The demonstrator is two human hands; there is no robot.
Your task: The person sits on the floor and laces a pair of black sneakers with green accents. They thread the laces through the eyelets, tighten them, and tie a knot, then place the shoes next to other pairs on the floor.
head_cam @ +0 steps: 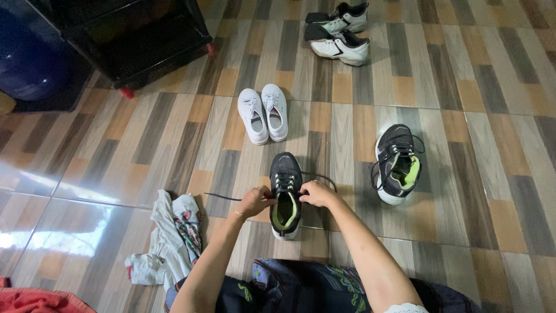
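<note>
A black sneaker (285, 174) with a green lining stands on the tiled floor right in front of me, toe pointing away. My left hand (255, 200) grips one black lace, which stretches out to the left over the floor. My right hand (316, 193) grips the other lace end at the shoe's right side; a loop of lace curls behind it. The matching black sneaker (396, 163) lies to the right, tilted on its side, laces loose.
A pair of white sneakers (263, 113) stands side by side further ahead. Another white pair with black trim (340, 35) lies at the top. A crumpled white cloth (168, 240) lies at my left. A black stand (139, 40) fills the top left.
</note>
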